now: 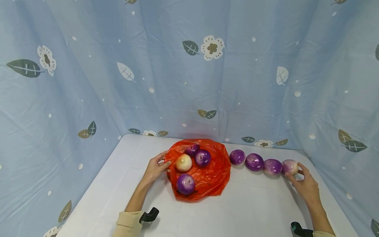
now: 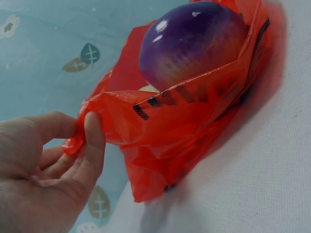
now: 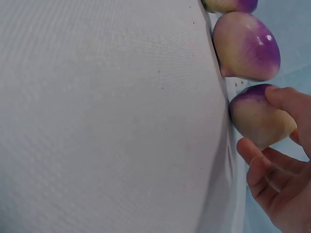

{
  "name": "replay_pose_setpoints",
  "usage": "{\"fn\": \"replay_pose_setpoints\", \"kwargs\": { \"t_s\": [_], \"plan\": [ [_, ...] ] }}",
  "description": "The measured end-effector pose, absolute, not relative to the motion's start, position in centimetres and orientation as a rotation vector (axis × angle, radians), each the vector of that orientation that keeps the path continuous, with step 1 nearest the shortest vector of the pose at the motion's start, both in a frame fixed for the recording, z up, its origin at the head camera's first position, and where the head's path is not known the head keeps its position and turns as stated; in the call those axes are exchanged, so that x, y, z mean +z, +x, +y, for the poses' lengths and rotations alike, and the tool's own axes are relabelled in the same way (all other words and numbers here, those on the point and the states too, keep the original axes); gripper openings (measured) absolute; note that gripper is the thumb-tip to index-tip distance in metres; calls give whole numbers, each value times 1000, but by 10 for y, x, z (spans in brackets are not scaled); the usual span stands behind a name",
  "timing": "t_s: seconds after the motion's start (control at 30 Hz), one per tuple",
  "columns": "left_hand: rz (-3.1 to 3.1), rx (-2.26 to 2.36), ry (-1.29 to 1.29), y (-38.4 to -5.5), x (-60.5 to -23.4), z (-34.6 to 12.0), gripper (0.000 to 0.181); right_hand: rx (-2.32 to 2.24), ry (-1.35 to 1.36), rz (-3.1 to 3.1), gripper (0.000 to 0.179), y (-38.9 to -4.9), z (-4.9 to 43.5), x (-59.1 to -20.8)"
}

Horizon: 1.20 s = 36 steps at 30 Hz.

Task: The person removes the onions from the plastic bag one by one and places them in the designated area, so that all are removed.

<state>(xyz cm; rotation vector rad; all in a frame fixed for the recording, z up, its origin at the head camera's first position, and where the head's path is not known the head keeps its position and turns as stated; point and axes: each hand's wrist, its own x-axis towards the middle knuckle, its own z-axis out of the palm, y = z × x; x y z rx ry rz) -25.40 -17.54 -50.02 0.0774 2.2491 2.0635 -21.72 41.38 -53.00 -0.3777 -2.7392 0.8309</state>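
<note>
My left hand (image 1: 155, 168) pinches the left edge of a red plastic bag (image 1: 211, 179) between thumb and fingers. The bag lies spread open on the table. Several glossy purple-and-cream turnips sit on it, among them a pale one (image 1: 184, 163) and a purple one (image 1: 185, 184) near its front. In the left wrist view, the bag's rim (image 2: 116, 111) is bunched in the fingertips, below a purple turnip (image 2: 192, 46). To the right, my right hand (image 1: 306, 186) grips the pale end turnip (image 1: 289, 167) of a row, with thumb and fingers on either side (image 3: 262, 116).
Other turnips of the row stand left of the held one: a purple one (image 1: 272, 167), a larger one (image 1: 254, 162) and one beside the bag (image 1: 237, 157). All are on a white-covered table (image 1: 251, 207). A blue patterned curtain (image 1: 177, 82) hangs behind and at the sides.
</note>
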Motion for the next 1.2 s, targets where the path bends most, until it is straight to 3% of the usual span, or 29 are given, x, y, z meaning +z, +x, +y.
{"fn": "replay_pose_setpoints", "kwargs": {
  "t_s": [0.3,0.7,1.2],
  "plan": [
    [2260,2037,84,-239,-474,-171,54,833,-380,-2750,88,-214,411,-528],
    [2275,2064,89,-254,-503,-176,55,817,-396,-2753,86,-212,411,-523],
    [2269,2080,76,-254,-503,-176,56,806,-395,-2728,82,-210,415,-517]
  ]
}}
